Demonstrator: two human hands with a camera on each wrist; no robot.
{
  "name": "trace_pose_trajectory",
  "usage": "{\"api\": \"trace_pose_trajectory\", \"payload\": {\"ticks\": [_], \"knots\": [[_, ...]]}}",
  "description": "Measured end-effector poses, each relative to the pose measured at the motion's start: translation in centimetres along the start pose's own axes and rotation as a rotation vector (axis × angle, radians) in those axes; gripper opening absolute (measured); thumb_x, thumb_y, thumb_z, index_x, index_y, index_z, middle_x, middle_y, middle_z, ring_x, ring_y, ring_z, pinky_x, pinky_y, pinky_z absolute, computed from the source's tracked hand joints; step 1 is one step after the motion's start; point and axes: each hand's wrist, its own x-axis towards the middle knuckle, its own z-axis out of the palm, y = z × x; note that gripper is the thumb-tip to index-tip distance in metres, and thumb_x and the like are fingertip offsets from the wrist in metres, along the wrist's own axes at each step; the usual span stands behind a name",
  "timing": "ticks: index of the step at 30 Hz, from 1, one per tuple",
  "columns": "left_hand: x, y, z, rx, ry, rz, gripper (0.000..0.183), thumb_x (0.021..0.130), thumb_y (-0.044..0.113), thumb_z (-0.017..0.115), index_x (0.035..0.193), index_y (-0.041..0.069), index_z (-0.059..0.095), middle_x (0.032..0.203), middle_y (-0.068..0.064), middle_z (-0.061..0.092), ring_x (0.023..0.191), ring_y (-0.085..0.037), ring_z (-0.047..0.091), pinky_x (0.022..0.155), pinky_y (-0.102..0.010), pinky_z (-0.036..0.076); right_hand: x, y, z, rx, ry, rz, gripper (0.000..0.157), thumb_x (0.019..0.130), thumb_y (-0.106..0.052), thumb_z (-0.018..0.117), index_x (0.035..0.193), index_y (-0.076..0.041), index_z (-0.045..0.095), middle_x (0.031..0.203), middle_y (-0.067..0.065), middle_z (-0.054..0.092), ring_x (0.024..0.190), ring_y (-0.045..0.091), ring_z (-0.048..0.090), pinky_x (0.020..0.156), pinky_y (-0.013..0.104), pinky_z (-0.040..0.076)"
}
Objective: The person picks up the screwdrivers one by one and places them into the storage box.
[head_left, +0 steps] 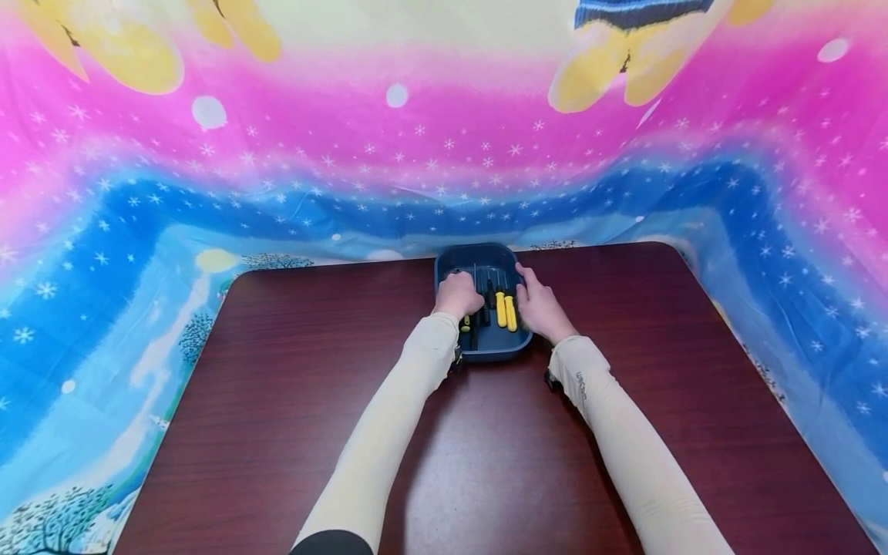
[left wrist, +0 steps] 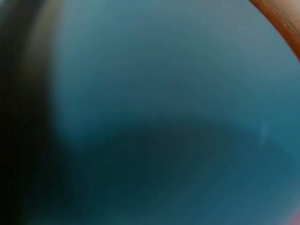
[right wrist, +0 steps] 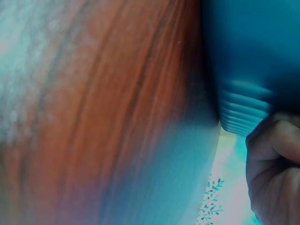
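Observation:
A dark blue-grey tray with rounded corners stands at the far edge of the table. Inside lie yellow-handled screwdrivers and several dark, slim tools. My left hand reaches over the tray's left side with bent fingers; what its fingertips hold is hidden. Below it shows a short yellow-and-black handle. My right hand holds the tray's right rim, its fingers curled beside the ribbed outer wall in the right wrist view. Blurred blue fills the left wrist view.
The dark red-brown wooden table extends to both sides and in front of the tray. Right behind the tray hangs a patterned pink and blue cloth, which also runs along both sides of the table.

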Motion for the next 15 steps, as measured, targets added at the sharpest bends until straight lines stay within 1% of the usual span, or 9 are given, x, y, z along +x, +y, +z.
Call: {"api": "trace_pose_trajectory", "payload": {"ticks": [2, 6, 9, 12, 13, 15], "knots": [[0.0, -0.1, 0.0, -0.016, 0.007, -0.001, 0.034, 0.100, 0.017, 0.062, 0.067, 0.014, 0.054, 0.066, -0.002, 0.047, 0.052, -0.017, 0.045, 0.058, -0.031, 0.044, 0.0, 0.0, 0.0, 0.000, 0.001, -0.002, 0.057, 0.115, -0.027, 0.031, 0.168, -0.025, 0.012, 0.058, 0.007, 0.046, 0.044, 0.026, 0.045, 0.054, 0.040, 0.051], [-0.1, -0.4, -0.2, -0.054, 0.041, 0.010, 0.036, 0.099, 0.016, 0.063, 0.064, 0.014, 0.060, 0.058, 0.001, 0.054, 0.051, -0.015, 0.052, 0.060, -0.030, 0.047, -0.1, 0.1, 0.0, 0.010, 0.000, -0.004, 0.057, 0.115, -0.027, 0.031, 0.168, -0.025, 0.012, 0.058, 0.007, 0.046, 0.044, 0.026, 0.045, 0.054, 0.041, 0.051], [-0.3, -0.4, -0.5, -0.088, 0.046, 0.019, 0.042, 0.099, 0.015, 0.062, 0.058, 0.014, 0.055, 0.052, 0.001, 0.053, 0.048, -0.015, 0.052, 0.057, -0.029, 0.047, -0.1, 0.1, 0.0, 0.011, -0.001, -0.011, 0.057, 0.114, -0.025, 0.030, 0.168, -0.024, 0.012, 0.058, 0.007, 0.046, 0.044, 0.025, 0.045, 0.054, 0.040, 0.050], [-0.4, -0.6, -0.9, -0.118, 0.038, 0.023, 0.049, 0.100, 0.013, 0.061, 0.052, 0.015, 0.049, 0.049, 0.000, 0.052, 0.043, -0.014, 0.047, 0.051, -0.028, 0.043, -0.1, 0.1, -0.1, 0.011, 0.000, -0.018, 0.057, 0.114, -0.024, 0.031, 0.168, -0.024, 0.012, 0.058, 0.006, 0.046, 0.044, 0.025, 0.044, 0.053, 0.040, 0.050], [-0.4, -0.6, -1.1, -0.126, 0.037, 0.024, 0.051, 0.100, 0.013, 0.060, 0.051, 0.015, 0.048, 0.049, -0.001, 0.053, 0.042, -0.015, 0.045, 0.050, -0.028, 0.042, -0.1, 0.1, -0.1, 0.011, 0.001, -0.020, 0.057, 0.114, -0.023, 0.030, 0.168, -0.024, 0.012, 0.058, 0.006, 0.045, 0.044, 0.025, 0.044, 0.052, 0.040, 0.049], [-0.4, -0.8, -1.3, -0.126, 0.043, 0.030, 0.051, 0.100, 0.013, 0.060, 0.050, 0.015, 0.049, 0.053, -0.005, 0.060, 0.041, -0.014, 0.045, 0.050, -0.028, 0.040, -0.1, 0.1, -0.1, 0.007, 0.002, -0.023, 0.057, 0.114, -0.023, 0.030, 0.168, -0.023, 0.012, 0.058, 0.006, 0.045, 0.044, 0.024, 0.044, 0.052, 0.040, 0.049]]}}
